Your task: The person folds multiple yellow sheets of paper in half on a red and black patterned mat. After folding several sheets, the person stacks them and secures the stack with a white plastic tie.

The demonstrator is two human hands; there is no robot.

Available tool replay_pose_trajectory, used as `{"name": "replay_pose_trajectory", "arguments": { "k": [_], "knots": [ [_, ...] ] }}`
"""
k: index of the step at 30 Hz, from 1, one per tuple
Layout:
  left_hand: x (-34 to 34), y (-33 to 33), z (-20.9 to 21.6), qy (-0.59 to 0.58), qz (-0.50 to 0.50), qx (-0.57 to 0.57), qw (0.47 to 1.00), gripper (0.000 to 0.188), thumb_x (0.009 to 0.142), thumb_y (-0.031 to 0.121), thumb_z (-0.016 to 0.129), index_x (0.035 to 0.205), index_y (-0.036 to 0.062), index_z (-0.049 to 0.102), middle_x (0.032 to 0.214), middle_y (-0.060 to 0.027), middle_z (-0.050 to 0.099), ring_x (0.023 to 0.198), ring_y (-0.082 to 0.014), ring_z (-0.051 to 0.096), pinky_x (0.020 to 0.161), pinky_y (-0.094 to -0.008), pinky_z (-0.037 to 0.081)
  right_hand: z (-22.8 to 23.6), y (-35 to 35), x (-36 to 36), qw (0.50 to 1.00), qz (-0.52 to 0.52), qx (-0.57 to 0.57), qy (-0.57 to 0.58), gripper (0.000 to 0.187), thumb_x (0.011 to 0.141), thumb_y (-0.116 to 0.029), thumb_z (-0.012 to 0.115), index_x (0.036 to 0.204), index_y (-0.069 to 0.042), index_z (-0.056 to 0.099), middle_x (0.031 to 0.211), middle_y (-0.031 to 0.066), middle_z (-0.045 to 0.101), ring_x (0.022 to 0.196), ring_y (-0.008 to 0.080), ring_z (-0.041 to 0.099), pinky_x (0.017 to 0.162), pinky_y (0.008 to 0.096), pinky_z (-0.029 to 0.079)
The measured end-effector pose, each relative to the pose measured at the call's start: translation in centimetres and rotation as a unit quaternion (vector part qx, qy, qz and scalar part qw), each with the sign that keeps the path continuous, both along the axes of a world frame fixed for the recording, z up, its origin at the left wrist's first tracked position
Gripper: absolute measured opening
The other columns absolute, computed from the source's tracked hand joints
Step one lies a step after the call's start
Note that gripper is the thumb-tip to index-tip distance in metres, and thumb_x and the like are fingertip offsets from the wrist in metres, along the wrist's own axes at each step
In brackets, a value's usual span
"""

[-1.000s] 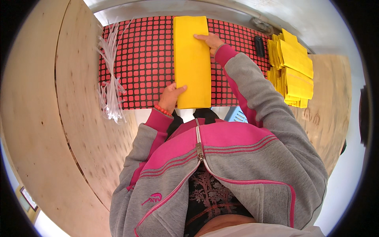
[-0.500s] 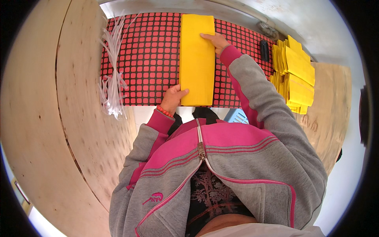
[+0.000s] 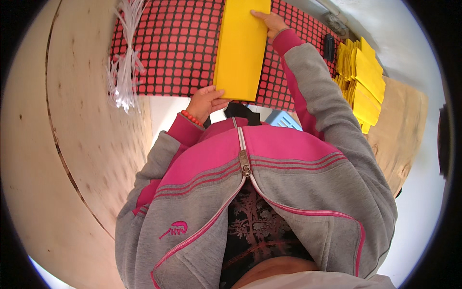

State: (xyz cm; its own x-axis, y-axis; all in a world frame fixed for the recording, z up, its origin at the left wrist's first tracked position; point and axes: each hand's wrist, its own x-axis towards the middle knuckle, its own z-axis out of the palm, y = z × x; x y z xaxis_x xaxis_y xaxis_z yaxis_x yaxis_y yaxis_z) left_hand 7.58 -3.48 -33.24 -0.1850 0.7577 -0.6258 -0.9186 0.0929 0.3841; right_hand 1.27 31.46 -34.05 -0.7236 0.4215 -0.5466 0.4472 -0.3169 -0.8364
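A long yellow sheet [image 3: 240, 48] lies flat on a red and black gridded mat [image 3: 178, 43]. My left hand [image 3: 206, 102] grips the sheet's near edge with the thumb on top. My right hand [image 3: 269, 21] presses flat on the sheet's far right corner, fingers spread. Both forearms wear grey and pink sleeves, and a red bead bracelet circles my left wrist.
A bundle of white cable ties [image 3: 124, 62] lies at the mat's left edge. A pile of yellow sheets [image 3: 363, 84] sits to the right on the wooden table [image 3: 72, 125]. A small black object [image 3: 329, 47] rests near that pile. A blue item [image 3: 284, 119] shows below the mat.
The view has tilted so mat and sheet sit higher and nearer the top edge. Both hands keep their places on the yellow sheet.
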Motion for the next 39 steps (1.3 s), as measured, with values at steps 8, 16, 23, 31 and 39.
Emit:
{"name": "replay_pose_trajectory", "arguments": {
  "k": [8,16,23,31,39],
  "knots": [
    [2.0,-0.4,-0.3,-0.130,0.034,0.030,0.990,0.037,0.099,0.020,0.049,0.129,-0.0013,0.047,0.129,-0.0162,0.054,0.120,-0.0212,0.053,0.096,-0.0293,0.047,1.4,-1.4,0.1,0.999,-0.018,-0.030,-0.005,0.026,0.088,-0.013,0.063,0.110,0.001,0.060,0.097,0.0132,0.068,0.079,0.0262,0.067,0.069,0.0394,0.056],
    [2.2,-1.3,-0.4,-0.139,0.044,-0.002,0.989,0.038,0.100,0.022,0.047,0.130,-0.0015,0.044,0.130,-0.0150,0.052,0.122,-0.0199,0.051,0.098,-0.0290,0.046,3.1,-2.5,0.4,0.999,-0.010,-0.045,-0.003,0.025,0.087,-0.013,0.064,0.109,0.000,0.060,0.093,0.0123,0.069,0.076,0.0251,0.067,0.066,0.0386,0.056],
    [2.1,-0.9,-0.9,-0.141,0.046,0.000,0.989,0.037,0.100,0.021,0.047,0.129,-0.0025,0.045,0.129,-0.0158,0.053,0.120,-0.0211,0.053,0.094,-0.0279,0.049,3.1,-2.5,0.4,0.999,-0.009,-0.038,-0.005,0.024,0.087,-0.014,0.064,0.107,-0.001,0.061,0.092,0.0118,0.069,0.074,0.0249,0.067,0.065,0.0387,0.056],
    [2.4,-0.6,-1.6,-0.124,0.044,-0.022,0.991,0.036,0.099,0.020,0.049,0.126,-0.0029,0.047,0.124,-0.0154,0.056,0.116,-0.0211,0.056,0.090,-0.0280,0.051,2.0,-1.7,0.2,0.994,-0.023,0.102,-0.030,0.028,0.088,-0.016,0.064,0.109,0.001,0.059,0.098,0.0124,0.068,0.081,0.0242,0.066,0.073,0.0382,0.055],
    [2.2,-0.3,-0.9,-0.100,0.032,-0.057,0.993,0.033,0.099,0.021,0.048,0.123,-0.0013,0.051,0.119,-0.0136,0.060,0.110,-0.0184,0.059,0.087,-0.0267,0.052,2.1,-1.2,0.8,0.971,-0.032,0.230,-0.052,0.034,0.080,-0.020,0.074,0.102,0.003,0.061,0.091,0.0111,0.068,0.075,0.0184,0.066,0.066,0.0299,0.054]
  ]
}}
